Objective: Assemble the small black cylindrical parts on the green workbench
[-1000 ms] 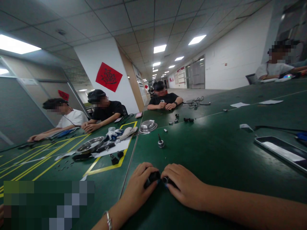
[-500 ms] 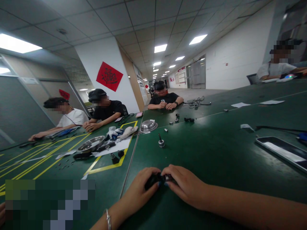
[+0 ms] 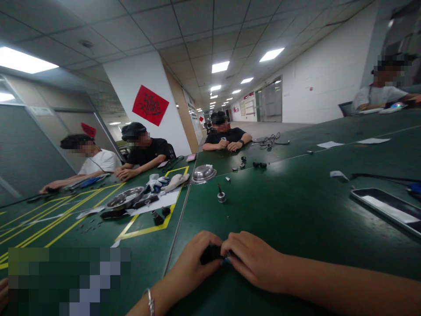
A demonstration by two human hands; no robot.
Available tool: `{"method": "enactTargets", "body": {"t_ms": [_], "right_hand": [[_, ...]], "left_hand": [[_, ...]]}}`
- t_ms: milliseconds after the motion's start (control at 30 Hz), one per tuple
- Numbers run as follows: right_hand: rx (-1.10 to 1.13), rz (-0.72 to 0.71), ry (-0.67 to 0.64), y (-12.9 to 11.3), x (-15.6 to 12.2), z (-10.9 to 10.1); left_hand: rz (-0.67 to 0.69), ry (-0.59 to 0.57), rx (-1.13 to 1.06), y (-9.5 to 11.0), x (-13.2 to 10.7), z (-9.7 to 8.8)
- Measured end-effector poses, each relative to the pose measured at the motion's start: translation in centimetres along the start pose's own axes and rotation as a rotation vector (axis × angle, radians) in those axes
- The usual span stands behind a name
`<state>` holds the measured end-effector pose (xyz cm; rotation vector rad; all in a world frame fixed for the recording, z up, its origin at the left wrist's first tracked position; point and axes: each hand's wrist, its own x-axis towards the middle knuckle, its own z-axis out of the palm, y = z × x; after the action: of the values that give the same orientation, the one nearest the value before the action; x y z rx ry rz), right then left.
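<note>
At the near middle of the table, my left hand is closed around a small dark part, mostly covered by the fingers. My right hand meets it from the right, with thumb and fingers pinched together at the part's right end. Whatever sits inside the right fingers is hidden from view. Beyond both hands, a small round metal piece with an upright stem stands on the green table.
Farther off are a metal bowl, a black cylindrical part and several small metal pieces. At left lie a metal dish, gloves and black fittings. A tray lies right. Several people sit around the table.
The right fingers have curled further over the right end of the dark part. A shiny piece that showed between them is now covered. Both hands stay in nearly the same place.
</note>
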<state>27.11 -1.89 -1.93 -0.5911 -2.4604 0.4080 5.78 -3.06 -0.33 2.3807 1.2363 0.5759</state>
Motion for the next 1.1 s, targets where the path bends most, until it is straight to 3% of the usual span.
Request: {"method": "enactTargets", "body": {"t_ms": [133, 600, 1100], "right_hand": [[-0.033, -0.016, -0.013, 0.1, 0.2, 0.0], [0.041, 0.012, 0.041, 0.3, 0.0, 0.4], [0.001, -0.189, 0.025, 0.3, 0.1, 0.0]], "left_hand": [[0.055, -0.023, 0.004, 0.2, 0.1, 0.0], [-0.075, -0.044, -0.086, 0.8, 0.0, 0.4], [0.033, 0.082, 0.035, -1.0, 0.2, 0.7]]}}
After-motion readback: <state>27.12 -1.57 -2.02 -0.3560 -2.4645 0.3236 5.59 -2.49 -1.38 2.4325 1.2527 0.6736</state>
